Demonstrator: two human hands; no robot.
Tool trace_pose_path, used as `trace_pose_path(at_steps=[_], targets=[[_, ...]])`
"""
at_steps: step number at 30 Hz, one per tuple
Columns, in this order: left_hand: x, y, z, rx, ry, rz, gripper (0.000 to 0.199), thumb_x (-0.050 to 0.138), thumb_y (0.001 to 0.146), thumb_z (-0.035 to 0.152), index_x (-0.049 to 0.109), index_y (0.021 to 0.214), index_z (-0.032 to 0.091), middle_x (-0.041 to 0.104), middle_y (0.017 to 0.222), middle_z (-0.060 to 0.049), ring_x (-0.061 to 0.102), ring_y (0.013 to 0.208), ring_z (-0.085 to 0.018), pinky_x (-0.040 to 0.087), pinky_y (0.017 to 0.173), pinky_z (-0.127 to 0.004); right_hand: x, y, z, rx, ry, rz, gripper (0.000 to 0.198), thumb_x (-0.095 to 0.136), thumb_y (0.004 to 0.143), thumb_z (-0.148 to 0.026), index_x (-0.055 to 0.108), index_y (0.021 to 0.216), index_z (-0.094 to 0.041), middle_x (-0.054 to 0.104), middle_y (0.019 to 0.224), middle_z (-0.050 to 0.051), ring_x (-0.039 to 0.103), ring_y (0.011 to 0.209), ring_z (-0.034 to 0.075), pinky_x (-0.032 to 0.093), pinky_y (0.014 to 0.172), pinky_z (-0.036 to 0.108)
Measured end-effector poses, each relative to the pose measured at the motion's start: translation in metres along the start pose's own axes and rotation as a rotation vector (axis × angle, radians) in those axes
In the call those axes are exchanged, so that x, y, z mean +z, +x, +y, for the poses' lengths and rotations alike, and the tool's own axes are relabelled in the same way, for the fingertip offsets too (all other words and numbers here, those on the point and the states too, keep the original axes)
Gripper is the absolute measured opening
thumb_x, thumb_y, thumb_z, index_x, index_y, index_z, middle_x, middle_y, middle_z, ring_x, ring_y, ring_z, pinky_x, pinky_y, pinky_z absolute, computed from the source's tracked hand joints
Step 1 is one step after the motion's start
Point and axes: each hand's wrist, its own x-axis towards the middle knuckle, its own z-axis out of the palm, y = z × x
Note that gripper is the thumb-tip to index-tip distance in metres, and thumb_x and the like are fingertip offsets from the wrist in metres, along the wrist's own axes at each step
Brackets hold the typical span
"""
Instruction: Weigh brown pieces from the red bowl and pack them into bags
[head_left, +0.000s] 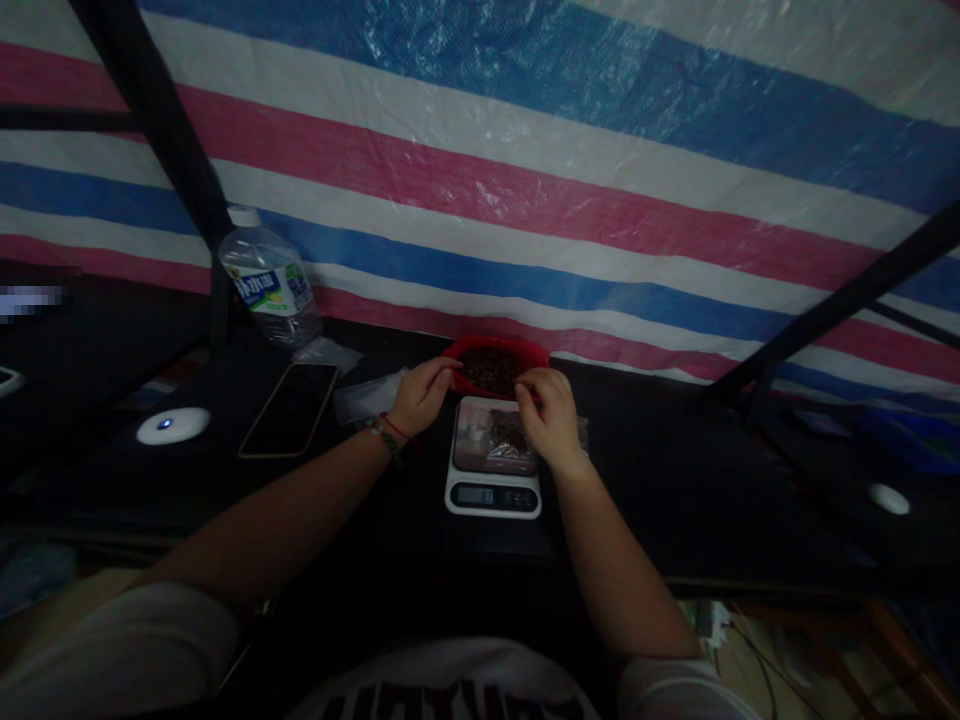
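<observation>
A red bowl (pixel 538 357) filled with small dark brown pieces (pixel 491 368) stands against the striped sheet. My left hand (pixel 421 397) is at its left rim, thumb and forefinger closed together on the edge. Over the right side of a white kitchen scale (pixel 455 478), my right hand (pixel 553 412) has its fingers curled in, tips at the bowl's near right edge. Whatever those fingertips pinch is too small to make out. On the scale's plate lies a clear plastic bag (pixel 508 432) with dark pieces in it, partly hidden by my right hand. The lit display is blurred.
Left of my hands are clear plastic bags (pixel 367 398), a phone (pixel 291 410), a white oval device (pixel 174 426) and a large plastic bottle (pixel 271 285). The striped sheet (pixel 487 200) closes off the back of the black table (pixel 675 480). Dark frame bars (pixel 840 300) slant at both sides.
</observation>
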Motion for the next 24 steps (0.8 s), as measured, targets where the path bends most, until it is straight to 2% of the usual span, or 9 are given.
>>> trace_pose_path(at_steps=[9, 12, 16, 20, 24], targets=[[0.003, 0.0, 0.001, 0.011, 0.008, -0.008, 0.039, 0.035, 0.099, 0.039, 0.065, 0.105, 0.016, 0.066, 0.075, -0.003, 0.063, 0.074, -0.017, 0.049, 0.074, -0.03, -0.01, 0.002, -0.001, -0.031, -0.057, 0.048, 0.013, 0.051, 0.092, -0.023, 0.063, 0.088, -0.02, 0.066, 0.092, 0.007, 0.059, 0.094, 0.023, 0.045, 0.09, 0.04], [0.004, 0.0, -0.002, 0.019, -0.016, -0.018, 0.041, 0.033, 0.1, 0.041, 0.065, 0.106, 0.015, 0.066, 0.077, -0.004, 0.063, 0.075, -0.017, 0.049, 0.075, -0.031, -0.01, 0.001, -0.002, -0.028, -0.062, 0.014, 0.013, 0.051, 0.091, -0.022, 0.064, 0.089, -0.019, 0.066, 0.094, 0.008, 0.058, 0.096, 0.023, 0.044, 0.092, 0.04], [0.005, -0.002, -0.004, 0.025, -0.09, -0.085, 0.046, 0.033, 0.099, 0.046, 0.063, 0.111, 0.014, 0.067, 0.084, -0.007, 0.064, 0.083, -0.019, 0.049, 0.081, -0.034, -0.01, 0.001, 0.001, 0.028, -0.046, -0.211, 0.016, 0.051, 0.091, -0.021, 0.066, 0.091, -0.018, 0.067, 0.093, 0.008, 0.06, 0.094, 0.023, 0.045, 0.091, 0.04], [0.006, -0.004, -0.002, 0.086, -0.162, -0.255, 0.051, 0.037, 0.096, 0.054, 0.058, 0.123, 0.016, 0.067, 0.098, -0.01, 0.063, 0.094, -0.023, 0.049, 0.087, -0.038, -0.015, 0.0, 0.005, 0.055, 0.025, -0.447, 0.019, 0.059, 0.089, -0.028, 0.068, 0.103, -0.018, 0.067, 0.105, 0.009, 0.06, 0.103, 0.024, 0.045, 0.095, 0.041], [0.005, -0.003, 0.004, 0.158, -0.145, -0.431, 0.057, 0.052, 0.088, 0.056, 0.052, 0.13, 0.018, 0.065, 0.111, -0.012, 0.062, 0.101, -0.026, 0.049, 0.091, -0.042, -0.016, -0.005, 0.01, 0.076, 0.068, -0.637, 0.056, 0.076, 0.076, -0.039, 0.061, 0.126, -0.02, 0.062, 0.123, 0.011, 0.055, 0.117, 0.028, 0.044, 0.1, 0.046]])
